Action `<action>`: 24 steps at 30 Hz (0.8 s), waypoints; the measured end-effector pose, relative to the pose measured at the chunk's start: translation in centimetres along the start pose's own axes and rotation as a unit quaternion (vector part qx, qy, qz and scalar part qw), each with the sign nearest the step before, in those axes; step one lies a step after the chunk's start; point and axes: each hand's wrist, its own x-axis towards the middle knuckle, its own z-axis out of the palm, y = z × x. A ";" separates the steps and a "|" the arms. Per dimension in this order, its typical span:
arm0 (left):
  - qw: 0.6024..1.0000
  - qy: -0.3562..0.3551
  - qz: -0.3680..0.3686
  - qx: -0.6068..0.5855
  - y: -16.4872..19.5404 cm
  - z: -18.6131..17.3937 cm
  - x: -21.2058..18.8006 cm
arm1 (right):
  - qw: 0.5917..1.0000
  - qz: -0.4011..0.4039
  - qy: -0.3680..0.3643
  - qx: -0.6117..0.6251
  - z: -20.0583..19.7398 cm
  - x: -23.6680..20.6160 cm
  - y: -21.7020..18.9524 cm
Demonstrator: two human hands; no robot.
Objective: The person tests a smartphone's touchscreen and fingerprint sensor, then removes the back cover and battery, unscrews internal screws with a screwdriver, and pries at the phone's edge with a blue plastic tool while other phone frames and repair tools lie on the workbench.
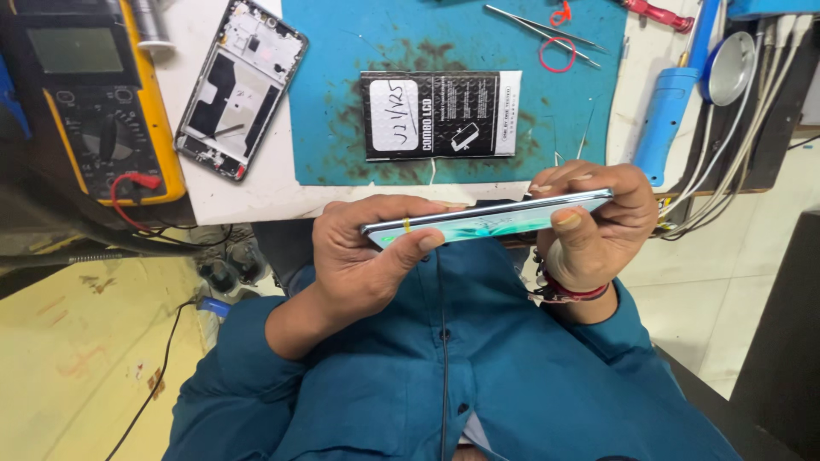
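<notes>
Both my hands hold a slim smartphone (495,218) edge-on above my lap, its greenish back facing down toward me. My left hand (363,256) grips the phone's left end, thumb pressed on the near edge beside a small yellow band. My right hand (594,226) clasps the right end, thumb on the near edge and fingers curled over the far edge. A red thread bracelet circles my right wrist.
On the blue mat (333,102) lie a black and white flat box (440,113), tweezers (547,30) and a red rubber band (557,53). An opened phone frame (242,85) rests on the white bench; a yellow multimeter (94,94) sits left, a blue tool (670,111) and cables right.
</notes>
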 end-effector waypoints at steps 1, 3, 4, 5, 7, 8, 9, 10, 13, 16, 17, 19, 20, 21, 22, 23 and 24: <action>1.000 -0.001 0.004 0.002 0.0 0.0 0.0 | 1.000 0.002 0.000 0.003 0.0 0.0 -0.1; 1.000 0.000 0.005 -0.004 -0.1 0.0 0.0 | 1.000 0.003 -0.004 0.003 0.1 0.0 -0.2; 1.000 0.003 0.002 -0.012 -0.1 0.1 0.0 | 1.000 0.003 -0.007 -0.002 0.1 0.0 -0.3; 1.000 0.005 -0.001 -0.020 -0.1 0.1 0.0 | 1.000 0.005 -0.008 -0.003 0.2 0.0 -0.4; 1.000 0.002 0.002 -0.019 -0.2 0.2 0.1 | 1.000 0.010 -0.010 -0.001 0.2 -0.1 -0.6; 1.000 0.001 0.005 -0.018 -0.2 0.1 0.1 | 1.000 0.012 -0.012 -0.001 0.2 -0.1 -0.7; 1.000 0.001 0.006 -0.005 -0.3 0.1 0.1 | 1.000 0.014 -0.014 -0.001 0.3 -0.1 -0.7; 1.000 0.001 0.008 0.009 -0.3 0.1 0.2 | 1.000 0.014 -0.017 -0.004 0.2 -0.1 -0.8; 1.000 0.012 -0.004 0.025 -0.6 0.1 0.1 | 1.000 0.009 -0.021 -0.017 0.3 -0.2 -0.9; 0.999 0.027 -0.020 0.025 -0.9 0.1 0.0 | 1.000 0.005 -0.017 -0.015 0.4 -0.3 -0.9; 0.999 0.033 -0.025 0.024 -0.9 0.1 -0.1 | 1.000 0.005 -0.016 -0.013 0.4 -0.3 -0.9; 0.999 0.033 -0.021 0.025 -1.1 0.1 -0.2 | 1.000 0.003 -0.012 -0.013 0.4 -0.4 -1.0; 0.999 0.033 -0.018 0.026 -1.2 0.1 -0.3 | 1.000 0.003 -0.013 -0.014 0.4 -0.4 -1.0; 0.999 0.030 -0.014 0.025 -1.3 0.1 -0.3 | 1.000 0.003 -0.013 -0.015 0.5 -0.4 -1.1; 0.999 0.027 -0.009 0.024 -1.3 0.0 -0.3 | 1.000 0.004 -0.015 -0.016 0.4 -0.4 -1.2; 0.999 0.024 -0.005 0.023 -1.4 0.0 -0.3 | 1.000 0.004 -0.015 -0.017 0.5 -0.4 -1.2; 0.999 0.022 -0.003 0.026 -1.4 0.0 -0.3 | 1.000 0.004 -0.015 -0.018 0.5 -0.4 -1.2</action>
